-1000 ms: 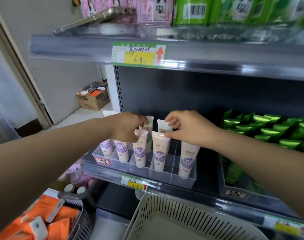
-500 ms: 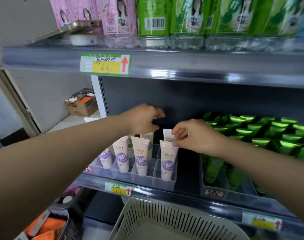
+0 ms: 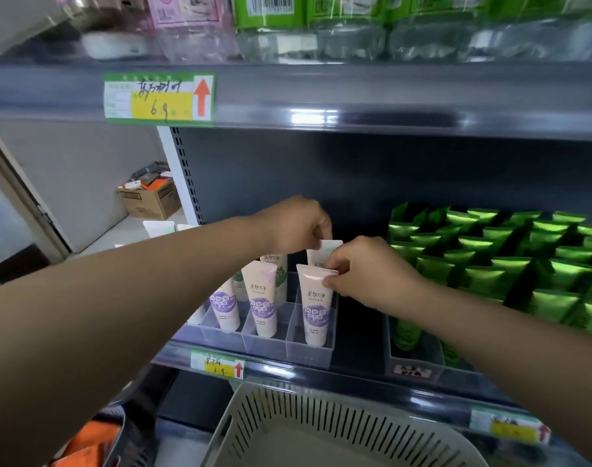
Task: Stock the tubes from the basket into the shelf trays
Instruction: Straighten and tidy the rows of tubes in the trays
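While left grip [image 3: 298,227] pinches rear tube [image 3: 318,261], right grip [image 3: 365,271] seemingly pinches front tube [image 3: 316,305].

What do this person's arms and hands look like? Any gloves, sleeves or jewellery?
Nothing is worn that the view shows. The left hand and right hand have no gloves, and no rings show on the visible fingers. The left forearm and right forearm are uncovered to the frame's edge: no sleeve, watch or bracelet.
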Available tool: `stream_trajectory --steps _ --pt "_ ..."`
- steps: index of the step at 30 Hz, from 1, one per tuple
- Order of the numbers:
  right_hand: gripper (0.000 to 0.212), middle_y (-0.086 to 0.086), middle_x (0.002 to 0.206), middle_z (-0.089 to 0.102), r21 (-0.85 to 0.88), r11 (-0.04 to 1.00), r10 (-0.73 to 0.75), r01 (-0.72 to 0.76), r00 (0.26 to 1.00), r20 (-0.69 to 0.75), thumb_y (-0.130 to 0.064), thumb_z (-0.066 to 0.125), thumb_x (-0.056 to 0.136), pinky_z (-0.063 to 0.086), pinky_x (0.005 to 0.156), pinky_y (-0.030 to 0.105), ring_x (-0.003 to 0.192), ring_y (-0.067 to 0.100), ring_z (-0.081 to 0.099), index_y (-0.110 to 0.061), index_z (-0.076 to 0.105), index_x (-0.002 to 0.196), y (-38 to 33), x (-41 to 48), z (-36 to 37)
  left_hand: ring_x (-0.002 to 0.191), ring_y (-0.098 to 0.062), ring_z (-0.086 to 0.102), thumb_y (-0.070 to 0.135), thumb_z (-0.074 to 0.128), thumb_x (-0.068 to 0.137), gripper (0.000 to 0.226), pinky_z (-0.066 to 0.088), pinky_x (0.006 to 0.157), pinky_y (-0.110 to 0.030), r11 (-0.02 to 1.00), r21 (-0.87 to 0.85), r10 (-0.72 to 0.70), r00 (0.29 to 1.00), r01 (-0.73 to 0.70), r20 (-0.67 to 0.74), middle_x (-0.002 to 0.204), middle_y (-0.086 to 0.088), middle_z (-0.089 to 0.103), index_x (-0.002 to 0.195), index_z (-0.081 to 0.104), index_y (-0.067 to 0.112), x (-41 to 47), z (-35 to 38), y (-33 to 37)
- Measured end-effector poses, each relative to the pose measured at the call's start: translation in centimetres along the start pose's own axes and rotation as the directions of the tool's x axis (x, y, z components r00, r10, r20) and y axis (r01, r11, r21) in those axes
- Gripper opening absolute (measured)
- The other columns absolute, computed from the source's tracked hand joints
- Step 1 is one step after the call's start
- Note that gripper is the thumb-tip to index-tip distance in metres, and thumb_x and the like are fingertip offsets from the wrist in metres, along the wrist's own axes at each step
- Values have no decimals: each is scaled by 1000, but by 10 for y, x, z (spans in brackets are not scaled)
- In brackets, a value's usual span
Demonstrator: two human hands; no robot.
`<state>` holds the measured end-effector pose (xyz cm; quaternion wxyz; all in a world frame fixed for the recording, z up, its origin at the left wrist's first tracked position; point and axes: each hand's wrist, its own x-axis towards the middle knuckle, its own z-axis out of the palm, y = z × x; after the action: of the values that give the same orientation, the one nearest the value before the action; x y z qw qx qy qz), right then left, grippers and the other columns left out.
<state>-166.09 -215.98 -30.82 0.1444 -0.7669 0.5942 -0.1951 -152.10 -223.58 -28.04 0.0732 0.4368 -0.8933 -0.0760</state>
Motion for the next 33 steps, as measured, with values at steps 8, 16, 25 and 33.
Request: stream_trajectory --steps 8,16,25,33 --pt "8 -2 76 69 102 995 19 -15 999 -37 -18 71 76 51 67 25 73 15 64 -19 76 83 0 3 6 85 -10 66 7 65 81 20 47 74 -19 1000 -10 -25 999 25 -38 91 3 73 95 74 18 0 1 -8" --pt "11 -2 85 72 133 991 26 -20 999 -46 -19 71 78 54 72 28 77 14 66 -20 76 87 -5 6 12 87 -11 65 6 65 82 22 46 75 -18 1000 0 -30 998 30 -61 94 0 73 98 73 17 -2 1 -17" --pt "12 -2 90 73 141 990 19 -13 999 -42 -18 69 79 55 74 30 80 12 66 -20 76 89 -3 5 14 88 -14 66 5 61 82 22 51 81 -28 1000 13 -6 998 7 -57 93 1 73 96 73 17 -3 3 -18" --pt "12 -1 91 73 110 994 0 5 999 -47 -19 67 80 54 73 29 80 13 65 -18 75 89 -3 4 16 87 -14 65 8 59 83 22 52 81 -31 999 44 -1 999 2 -35 94 2 72 97 71 20 -5 2 -17"
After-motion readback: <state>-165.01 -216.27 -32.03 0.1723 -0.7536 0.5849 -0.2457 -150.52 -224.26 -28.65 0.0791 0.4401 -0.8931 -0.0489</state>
